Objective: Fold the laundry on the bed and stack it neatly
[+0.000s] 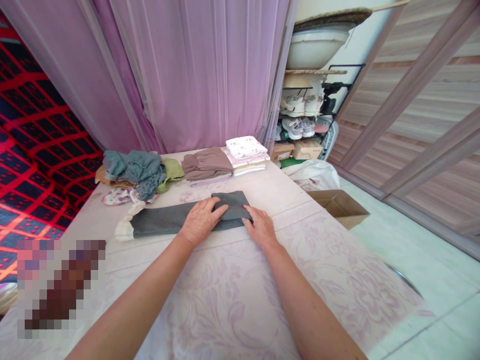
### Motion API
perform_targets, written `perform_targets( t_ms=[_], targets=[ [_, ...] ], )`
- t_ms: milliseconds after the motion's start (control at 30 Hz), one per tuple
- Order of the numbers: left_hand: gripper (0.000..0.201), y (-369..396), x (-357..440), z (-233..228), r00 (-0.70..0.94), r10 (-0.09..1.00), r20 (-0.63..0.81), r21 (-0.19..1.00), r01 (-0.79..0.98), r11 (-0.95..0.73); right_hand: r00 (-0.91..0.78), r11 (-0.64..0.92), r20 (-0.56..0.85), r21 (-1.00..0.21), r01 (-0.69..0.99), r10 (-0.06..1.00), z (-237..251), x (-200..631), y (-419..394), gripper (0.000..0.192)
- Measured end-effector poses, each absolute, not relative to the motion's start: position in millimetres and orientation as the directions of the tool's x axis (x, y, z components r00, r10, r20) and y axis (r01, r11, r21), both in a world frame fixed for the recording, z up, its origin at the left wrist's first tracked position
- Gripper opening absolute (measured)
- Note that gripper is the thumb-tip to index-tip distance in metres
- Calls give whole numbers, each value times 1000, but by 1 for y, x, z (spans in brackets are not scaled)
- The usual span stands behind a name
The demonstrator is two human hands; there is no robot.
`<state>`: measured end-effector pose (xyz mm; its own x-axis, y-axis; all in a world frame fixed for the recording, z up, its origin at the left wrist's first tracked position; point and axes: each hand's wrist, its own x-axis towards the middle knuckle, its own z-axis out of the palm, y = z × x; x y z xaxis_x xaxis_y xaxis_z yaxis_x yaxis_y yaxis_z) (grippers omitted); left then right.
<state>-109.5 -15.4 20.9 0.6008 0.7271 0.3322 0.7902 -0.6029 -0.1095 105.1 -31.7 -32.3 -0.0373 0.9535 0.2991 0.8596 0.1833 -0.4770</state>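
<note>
A long, narrow pair of dark grey trousers (161,220) lies across the patterned tabletop, with a gathered cream band at its left end. Its right end is folded over into layers. My left hand (202,218) rests flat on the middle of the cloth, fingers stretched out and thumb apart. At the folded right end, my right hand (261,226) pinches the edge of the cloth between thumb and fingers. Behind the trousers sit a folded brown garment (208,164) and a stack of folded white printed clothes (246,147).
A loose heap of blue-green clothes (135,167) lies at the back left beside a green cloth (173,170). Purple curtains (202,75) hang behind. On the right stand a shoe rack (300,115), an open cardboard box (339,205) and a wooden wardrobe (423,100). Pixelation covers the lower left.
</note>
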Motion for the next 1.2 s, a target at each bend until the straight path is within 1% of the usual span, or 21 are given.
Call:
perform_targets(
  t_ms=[67,200,367,433,533,667,733,833,900,1033,1133,1200],
  targets=[
    [39,-11,-107,23,619,721,312,-103,777,-622,-36,189,312,-475,859,949,-33,105,-32,45],
    [30,-3,-101,40,599,757,259,-113,798,-592,-18,164,299,-468,868,954,-32,105,-33,48],
    [27,-2,-99,57,648,714,266,-156,760,-631,-52,180,273,-471,864,961,-30,106,-32,51],
    [29,-5,-103,52,660,705,261,-170,750,-639,-68,191,266,-473,860,962,-31,108,-31,51],
    [35,-12,-112,33,657,721,220,-187,754,-630,-87,201,254,-465,862,963,-33,110,-30,51],
    [40,-24,-118,8,610,774,170,-155,792,-590,-98,206,249,-454,867,963,-37,111,-29,53],
    [42,-27,-118,4,581,798,162,-136,814,-565,-107,208,237,-458,864,966,-38,112,-28,54],
    [40,-27,-116,10,585,798,146,-116,811,-573,-110,204,224,-459,864,968,-39,112,-28,54],
    [36,-23,-114,16,585,797,152,-93,811,-578,-102,209,250,-455,866,963,-40,112,-30,54],
    [34,-18,-111,27,569,802,182,-33,818,-574,-108,273,378,-417,867,919,-37,110,-33,55],
    [35,-18,-110,29,572,803,168,-16,816,-578,-160,340,455,-346,875,876,-30,107,-34,42],
    [37,-19,-110,29,572,806,153,-20,817,-576,-191,365,467,-318,875,863,-25,105,-33,30]
  ],
)
